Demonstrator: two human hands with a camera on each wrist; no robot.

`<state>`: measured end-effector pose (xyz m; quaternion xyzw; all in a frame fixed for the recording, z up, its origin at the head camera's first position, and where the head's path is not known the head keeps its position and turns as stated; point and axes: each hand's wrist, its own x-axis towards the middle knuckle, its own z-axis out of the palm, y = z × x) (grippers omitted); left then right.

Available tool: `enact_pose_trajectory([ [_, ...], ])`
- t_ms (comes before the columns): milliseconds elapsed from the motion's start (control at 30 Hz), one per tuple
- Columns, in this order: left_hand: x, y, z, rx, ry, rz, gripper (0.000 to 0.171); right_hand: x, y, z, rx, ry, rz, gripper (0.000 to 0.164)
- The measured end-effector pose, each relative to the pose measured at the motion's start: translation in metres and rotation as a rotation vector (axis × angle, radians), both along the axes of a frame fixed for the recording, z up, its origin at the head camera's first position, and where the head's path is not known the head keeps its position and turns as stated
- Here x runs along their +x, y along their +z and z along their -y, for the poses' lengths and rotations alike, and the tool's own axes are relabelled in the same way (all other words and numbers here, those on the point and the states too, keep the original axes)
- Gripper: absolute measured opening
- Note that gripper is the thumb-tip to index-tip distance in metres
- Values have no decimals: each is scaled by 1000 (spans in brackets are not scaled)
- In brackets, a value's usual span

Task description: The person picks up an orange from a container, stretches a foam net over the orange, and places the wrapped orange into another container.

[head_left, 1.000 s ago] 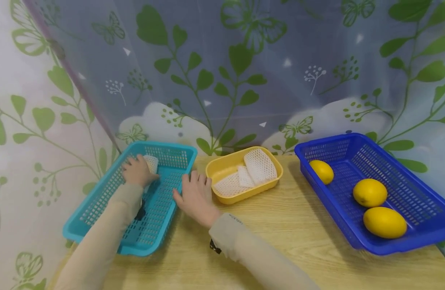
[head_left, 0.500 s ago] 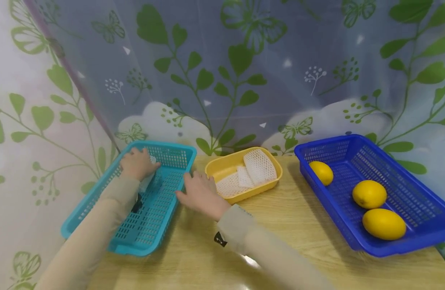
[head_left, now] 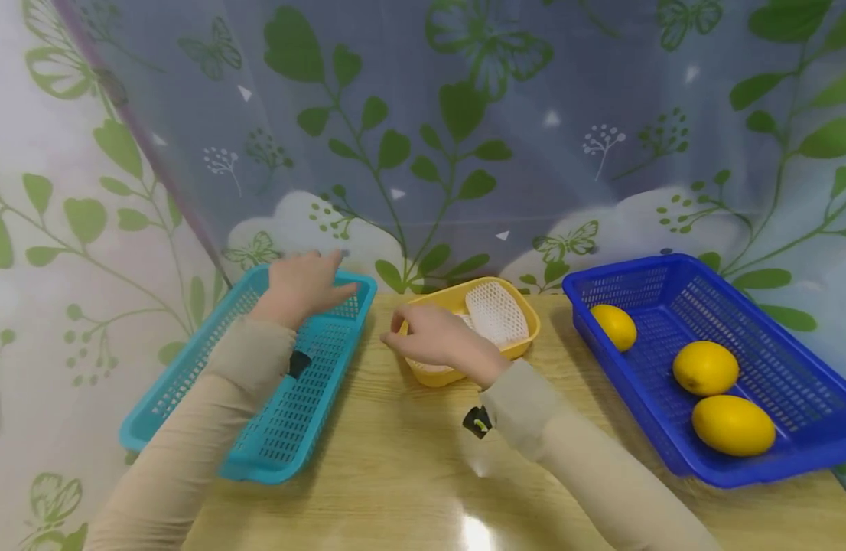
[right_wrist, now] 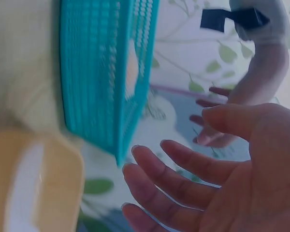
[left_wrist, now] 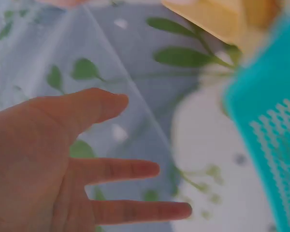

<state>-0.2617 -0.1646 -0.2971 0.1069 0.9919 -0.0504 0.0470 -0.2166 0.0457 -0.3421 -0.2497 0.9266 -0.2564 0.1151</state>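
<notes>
My left hand (head_left: 302,287) is raised over the far end of the teal basket (head_left: 327,367). Its fingers spread straight in the left wrist view, with nothing held. Over the near left side of the small yellow tub (head_left: 526,340) is my right hand (head_left: 437,334), its fingers loosely bent around nothing in the right wrist view. White foam net sleeves (head_left: 497,312) lie in the tub, partly covered by that hand. Through the teal basket's wall, the right wrist view shows a pale object (right_wrist: 131,70); in the head view my left hand and arm hide that spot.
At the right stands a deep blue basket (head_left: 623,383) with three lemons (head_left: 705,368) in it. All the containers stand on a wood-grain table (head_left: 395,459). A leaf-patterned curtain (head_left: 423,153) hangs close behind them.
My left hand has come up off the white netted thing in the teal basket and shifted right. My right hand has moved right, from the teal basket's rim to over the yellow tub.
</notes>
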Motion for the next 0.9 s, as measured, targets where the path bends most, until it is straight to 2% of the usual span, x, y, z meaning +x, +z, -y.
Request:
enact_pose_trajectory([
  [133,6,9,-31,-40,-34,-8,72,-5,16,-32,-7,-26,-31,30],
  [233,10,10,-55,-31,-60,-14,72,-8,27,-60,-13,-54,-40,33],
  [300,13,8,-71,-16,-90,-54,71,-12,33,-80,-11,-81,-47,34],
  [367,15,5,-86,11,-135,-139,64,-17,39,-101,-6,-111,-48,35],
  [567,17,-4,-128,163,-262,-534,37,-33,44,-164,30,-198,-113,34],
  [633,17,-6,-143,195,-272,-613,34,-36,41,-183,28,-194,-167,30],
  [700,18,-8,-159,204,-273,-650,34,-38,36,-200,19,-174,-246,25],
  [800,20,-12,-182,197,-255,-663,35,-41,26,-224,38,-126,-399,12],
  [900,21,-22,-206,192,-234,-677,39,-44,15,-247,96,-109,-527,6],
])
